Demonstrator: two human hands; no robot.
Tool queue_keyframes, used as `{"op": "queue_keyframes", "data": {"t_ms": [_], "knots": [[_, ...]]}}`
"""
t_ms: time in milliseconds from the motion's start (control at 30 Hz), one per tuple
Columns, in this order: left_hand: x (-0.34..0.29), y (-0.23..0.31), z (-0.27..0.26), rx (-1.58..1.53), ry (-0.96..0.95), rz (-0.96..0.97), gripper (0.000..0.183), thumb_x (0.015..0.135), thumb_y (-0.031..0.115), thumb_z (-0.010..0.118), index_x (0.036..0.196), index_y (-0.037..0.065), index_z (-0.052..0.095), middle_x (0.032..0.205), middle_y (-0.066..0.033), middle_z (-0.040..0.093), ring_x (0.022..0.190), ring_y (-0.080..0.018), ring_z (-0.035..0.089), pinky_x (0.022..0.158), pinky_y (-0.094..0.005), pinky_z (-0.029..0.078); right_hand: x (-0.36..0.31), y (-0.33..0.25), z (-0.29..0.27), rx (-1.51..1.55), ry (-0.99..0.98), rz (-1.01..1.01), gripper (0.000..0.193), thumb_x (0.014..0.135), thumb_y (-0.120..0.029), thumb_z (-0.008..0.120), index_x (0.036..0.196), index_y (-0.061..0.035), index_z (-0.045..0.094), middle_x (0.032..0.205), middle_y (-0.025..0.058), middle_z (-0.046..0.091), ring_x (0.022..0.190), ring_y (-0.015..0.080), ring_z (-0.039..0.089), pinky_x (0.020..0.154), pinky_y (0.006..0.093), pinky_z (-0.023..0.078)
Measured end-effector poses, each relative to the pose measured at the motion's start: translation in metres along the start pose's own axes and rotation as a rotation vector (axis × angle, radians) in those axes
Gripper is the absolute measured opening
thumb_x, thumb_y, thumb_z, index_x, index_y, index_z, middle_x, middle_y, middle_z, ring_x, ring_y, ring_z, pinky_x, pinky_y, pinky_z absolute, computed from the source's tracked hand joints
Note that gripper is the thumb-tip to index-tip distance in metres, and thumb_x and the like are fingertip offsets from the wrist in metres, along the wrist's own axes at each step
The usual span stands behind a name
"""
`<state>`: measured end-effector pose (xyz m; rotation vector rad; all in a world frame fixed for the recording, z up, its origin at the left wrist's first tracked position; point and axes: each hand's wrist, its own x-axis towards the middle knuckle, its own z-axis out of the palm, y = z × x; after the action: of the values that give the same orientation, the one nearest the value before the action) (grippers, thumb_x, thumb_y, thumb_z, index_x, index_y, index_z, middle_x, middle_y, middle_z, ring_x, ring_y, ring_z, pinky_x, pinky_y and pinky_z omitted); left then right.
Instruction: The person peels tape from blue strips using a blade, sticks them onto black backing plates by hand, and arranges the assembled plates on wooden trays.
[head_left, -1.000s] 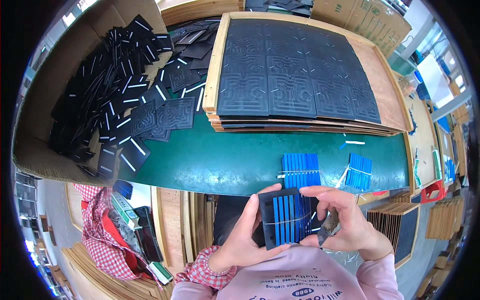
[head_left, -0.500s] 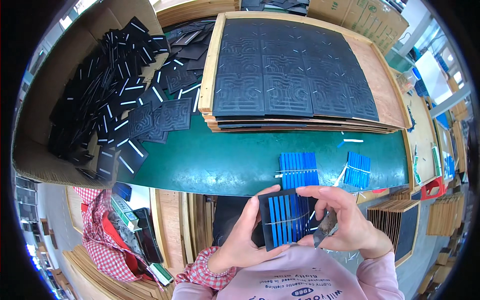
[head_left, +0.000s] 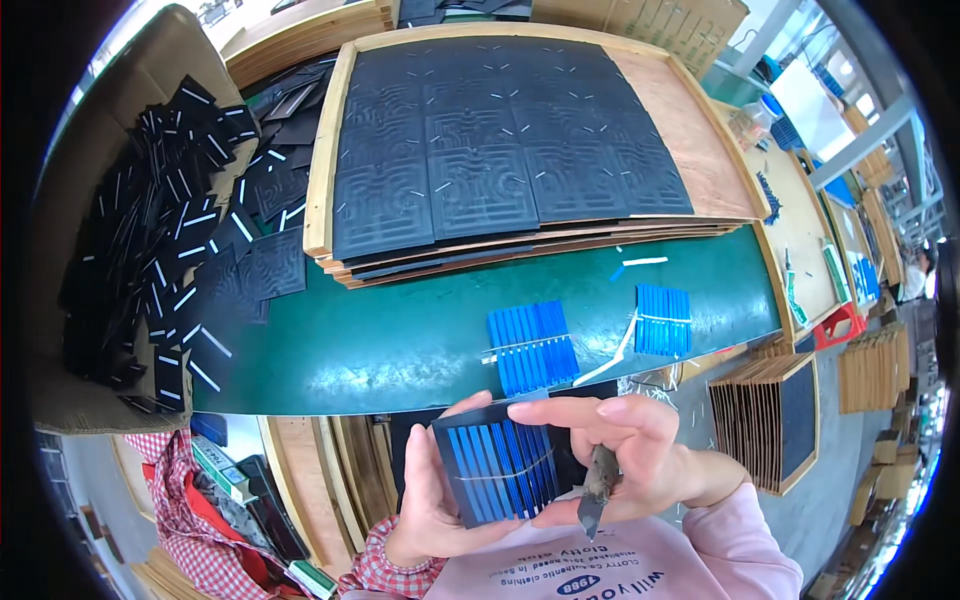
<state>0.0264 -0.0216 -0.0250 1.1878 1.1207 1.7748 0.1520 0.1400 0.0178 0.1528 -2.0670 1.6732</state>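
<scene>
Just below the green table (head_left: 400,350), the left hand (head_left: 425,500) grasps a black square backing with blue strips (head_left: 497,470) while the right hand (head_left: 620,455) pinches its edge, clenching a small dark tool (head_left: 597,490), so the step in hand looks like fixing strips, and the next move calls for a steady grip.

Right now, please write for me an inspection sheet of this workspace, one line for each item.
Surface: green table top, bare in the middle.
Job's things: dark square panel with blue strips, held between both hands in front of the chest.
Clutter: two sets of blue strips on the green; stacked wooden boards with black patterned mats behind; box of black tiles at the left.
Hands: left hand grips the panel's left edge; right hand holds its top and right side, and also a small pointed tool.
Cables: nothing seen.
Surroundings: more board stacks at the right; red checked cloth lower left.
</scene>
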Motion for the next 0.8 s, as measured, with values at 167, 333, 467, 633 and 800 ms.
{"op": "queue_keyframes", "data": {"t_ms": [167, 333, 467, 633, 800], "knots": [[-0.0006, 0.0005, 0.0012, 0.033, 0.016, 0.008, 0.117, 0.06, -0.008, 0.073, 0.141, 0.032, -0.002, 0.137, -0.0293, 0.018, 0.125, -0.0345, 0.032, 0.092, -0.0436, 0.041, 0.0023, -0.0005, 0.0016, 0.019, -0.004, -0.019, 0.086, 0.065, -0.007, 0.079, 0.131, -0.01, 0.024, 0.126, 0.0229, 0.045, 0.055, 0.0065, 0.039, 0.045, 0.0195, 0.033], [-0.0008, 0.0022, 0.0012, 0.018, 0.023, 0.01, 0.117, 0.06, -0.009, 0.072, 0.141, 0.032, -0.001, 0.137, -0.0296, 0.017, 0.124, -0.0343, 0.034, 0.091, -0.0432, 0.042, 0.0016, 0.0015, 0.0025, 0.028, -0.018, -0.027, 0.087, 0.065, -0.004, 0.078, 0.132, -0.0087, 0.023, 0.126, 0.0235, 0.044, 0.058, 0.0055, 0.044, 0.044, 0.0203, 0.034], [0.0005, 0.0049, 0.0014, 0.012, 0.012, 0.013, 0.115, 0.062, -0.01, 0.071, 0.141, 0.033, -0.001, 0.138, -0.0292, 0.016, 0.123, -0.0341, 0.036, 0.09, -0.0429, 0.044, 0.0034, 0.0007, 0.0042, 0.062, -0.001, -0.031, 0.086, 0.064, -0.006, 0.079, 0.131, -0.0075, 0.025, 0.126, 0.0227, 0.045, 0.06, 0.0059, 0.045, 0.045, 0.0206, 0.035], [-0.0001, 0.0062, 0.0011, 0.002, 0.012, 0.011, 0.114, 0.062, -0.01, 0.07, 0.141, 0.033, 0.0, 0.138, -0.0287, 0.016, 0.123, -0.0343, 0.036, 0.089, -0.0428, 0.045, 0.0022, -0.0001, 0.0041, 0.05, -0.028, 0.039, 0.084, 0.063, -0.006, 0.08, 0.13, -0.0059, 0.028, 0.126, 0.0222, 0.045, 0.061, 0.0062, 0.046, 0.046, 0.0198, 0.037], [-0.0008, 0.0064, 0.0017, 0.009, 0.021, 0.01, 0.114, 0.062, -0.01, 0.07, 0.141, 0.035, 0.0, 0.138, -0.0281, 0.016, 0.124, -0.0348, 0.035, 0.09, -0.0442, 0.044, 0.0045, 0.0031, 0.0066, 0.068, -0.007, -0.035, 0.086, 0.063, -0.006, 0.08, 0.131, -0.0057, 0.027, 0.126, 0.0224, 0.045, 0.061, 0.0066, 0.047, 0.047, 0.0201, 0.037]]}}
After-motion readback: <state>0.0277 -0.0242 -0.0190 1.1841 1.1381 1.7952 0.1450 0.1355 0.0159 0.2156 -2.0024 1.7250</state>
